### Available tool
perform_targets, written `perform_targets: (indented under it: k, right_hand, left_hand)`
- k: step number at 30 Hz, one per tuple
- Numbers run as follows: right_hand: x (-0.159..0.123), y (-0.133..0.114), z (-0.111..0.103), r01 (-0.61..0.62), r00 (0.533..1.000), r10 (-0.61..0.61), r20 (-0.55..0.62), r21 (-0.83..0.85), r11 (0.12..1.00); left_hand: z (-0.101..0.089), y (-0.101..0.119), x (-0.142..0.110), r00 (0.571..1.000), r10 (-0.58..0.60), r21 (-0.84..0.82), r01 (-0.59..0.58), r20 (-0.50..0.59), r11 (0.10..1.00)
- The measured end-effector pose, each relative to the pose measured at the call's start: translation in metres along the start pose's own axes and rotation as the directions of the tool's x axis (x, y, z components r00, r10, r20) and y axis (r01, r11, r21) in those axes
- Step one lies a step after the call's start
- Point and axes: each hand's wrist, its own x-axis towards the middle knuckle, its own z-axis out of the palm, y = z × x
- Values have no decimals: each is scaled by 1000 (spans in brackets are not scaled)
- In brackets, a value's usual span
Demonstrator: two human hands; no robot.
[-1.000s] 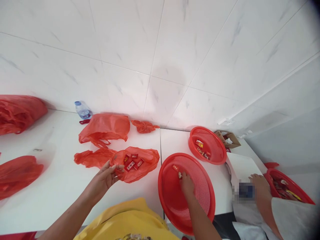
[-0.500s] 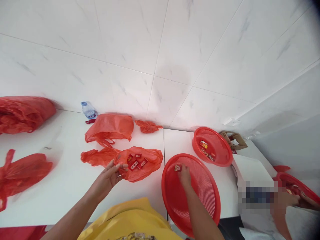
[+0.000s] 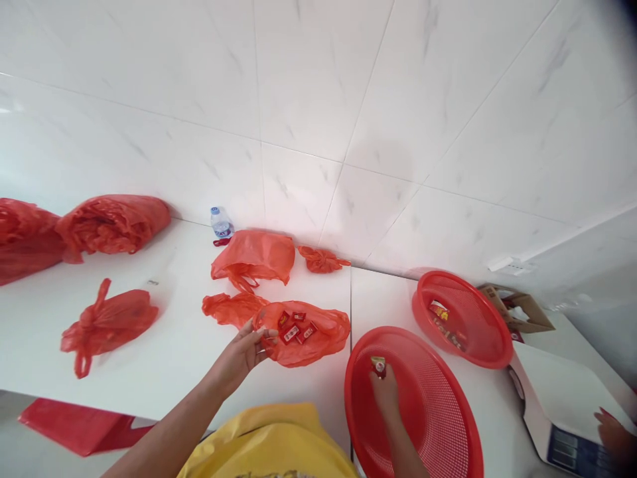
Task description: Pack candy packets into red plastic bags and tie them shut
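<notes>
My left hand (image 3: 249, 352) is closed on the rim of a thin red plastic bag (image 3: 328, 322) that lies spread on the table. Several small red wrapped packets (image 3: 297, 332) rest inside its mouth. Within the large red basket (image 3: 354, 398), my right hand (image 3: 387, 393) pinches a few small wrapped packets (image 3: 379, 366), red and gold with a pale round mark. Apart from what my fingers hold, no packet shows on the visible red basket floor.
A smaller red basket (image 3: 497, 345) with a few packets stands behind. At right are a white scale (image 3: 557, 385) with a co-worker's hand (image 3: 616, 431) over it, and a cardboard box (image 3: 537, 322). Left are a knotted red bag (image 3: 117, 322), a bundle (image 3: 119, 222) and a water bottle (image 3: 221, 224).
The view has swung left. My right hand has gathered packets from the basket floor. My left hand keeps its hold on the bag. The co-worker's hand has moved.
</notes>
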Motion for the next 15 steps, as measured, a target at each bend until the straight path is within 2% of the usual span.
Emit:
perform_targets:
  k: [3, 7, 11, 15]
  right_hand:
    - [-18, -21, -3, -4, 999, -3, 43, 172, 985]
    - [-39, -74, -2, 111, 982, -153, 110, 317, 942]
    - [-43, -131, 13, 139, 951, -236, 201, 404, 904]
    - [-38, -162, 31, 226, 916, -346, 202, 453, 863]
  left_hand:
    - [-2, -1, 2, 1000, -1, -3, 1, -5, 1000]
    - [-4, -5, 5, 1000, 2, -8, -2, 9, 1000]
    - [-3, -5, 3, 1000, -6, 5, 6, 30, 1000]
    - [-3, -4, -2, 1000, -1, -4, 1, 8, 1000]
